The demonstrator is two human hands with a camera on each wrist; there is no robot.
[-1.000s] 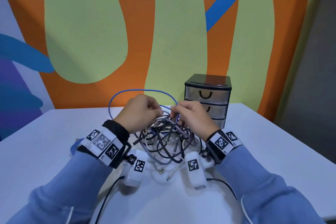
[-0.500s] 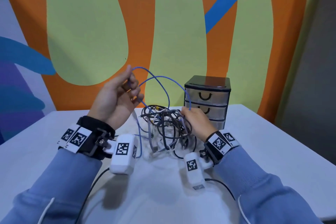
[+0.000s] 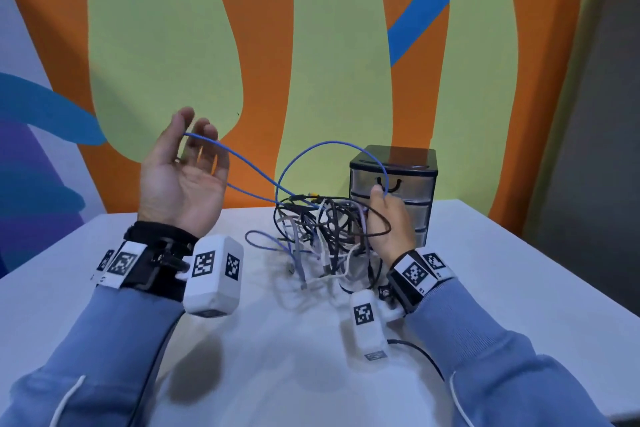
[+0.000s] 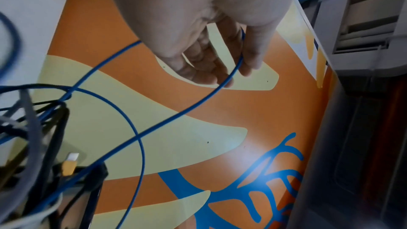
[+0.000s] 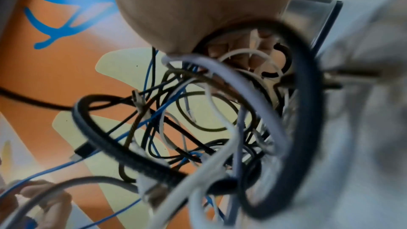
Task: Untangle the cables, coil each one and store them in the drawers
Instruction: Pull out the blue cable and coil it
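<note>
1. On the near part of the white bench nothing is coiled; as far as these views show, no cable has been finished.
2. Mid-bench, the tangle of cables remains knotted: black, grey, white and lilac strands cross one another.
3. The right hand is closed on the tangle's right side, fingers curled through several strands. Blur in the wrist view hides which ones, though the blue cable seems to pass its fingertips.
4. The left hand is raised with palm open and fingers loosely bent. The blue cable loops over its fingers, partly drawn out but still rooted in the tangle.
5. Farthest, the drawers are all closed, so untangling is barely begun; coiling and storing remain.
</note>
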